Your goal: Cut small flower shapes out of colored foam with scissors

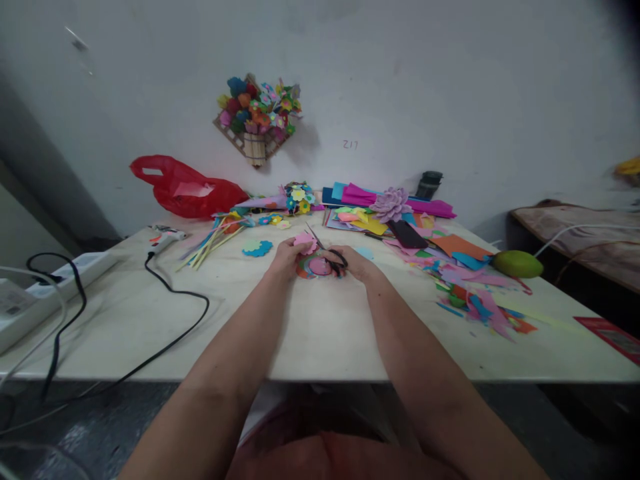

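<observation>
My left hand [289, 257] is closed on a pink paper flower with a scalloped edge [305, 241]. In my right hand [356, 263] is a pair of black-handled scissors [338, 261], its blades pointing up and left beside the flower. Below the two hands, a round, multicoloured piece with a pink middle [319, 267] lies on the table, partly covered by fingers and scissors. To the left of my left hand lie blue and pale green scalloped cutouts [258, 249]. A light blue piece [365, 253] rests just behind my right hand.
A hot glue gun [167, 240] with a black cord and a power strip [75, 277] are on the left. A red plastic bag [193, 190] sits behind thin strips [215, 241]. At right are paper scraps [487, 307], a dark phone [407, 235] and a green fruit [517, 264].
</observation>
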`<state>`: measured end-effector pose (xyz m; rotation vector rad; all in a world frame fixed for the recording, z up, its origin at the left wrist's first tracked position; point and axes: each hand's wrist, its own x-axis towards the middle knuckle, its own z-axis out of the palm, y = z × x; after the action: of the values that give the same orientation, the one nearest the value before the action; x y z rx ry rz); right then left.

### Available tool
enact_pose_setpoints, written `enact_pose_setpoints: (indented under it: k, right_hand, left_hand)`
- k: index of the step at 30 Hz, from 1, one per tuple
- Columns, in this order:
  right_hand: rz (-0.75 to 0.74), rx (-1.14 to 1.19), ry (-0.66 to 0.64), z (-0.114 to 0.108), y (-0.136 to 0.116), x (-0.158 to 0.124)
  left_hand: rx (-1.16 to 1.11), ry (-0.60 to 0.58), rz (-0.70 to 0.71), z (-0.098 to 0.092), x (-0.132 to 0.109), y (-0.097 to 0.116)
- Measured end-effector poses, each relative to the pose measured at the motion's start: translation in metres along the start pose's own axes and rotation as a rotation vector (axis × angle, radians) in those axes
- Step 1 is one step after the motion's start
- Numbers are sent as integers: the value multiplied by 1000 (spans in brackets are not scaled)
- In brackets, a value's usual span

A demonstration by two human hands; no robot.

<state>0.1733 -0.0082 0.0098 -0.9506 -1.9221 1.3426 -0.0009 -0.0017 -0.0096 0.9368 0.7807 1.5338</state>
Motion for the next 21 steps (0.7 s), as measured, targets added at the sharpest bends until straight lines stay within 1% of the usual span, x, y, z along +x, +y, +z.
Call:
enact_pose_setpoints:
  k: [5,8,14,21]
  right_hand:
    - [-7,-10,3,-1,4,2]
    - [-5,4,2,0,4,2]
    - [8,14,4,0,4,2]
    - [8,31,10,1,3,2]
  left_hand:
    - [17,9,3,1,-1,1]
    - [11,-4,4,1,-1,1]
    - [14,22,0,2,-3,2]
    - [1,16,-4,3,-4,4]
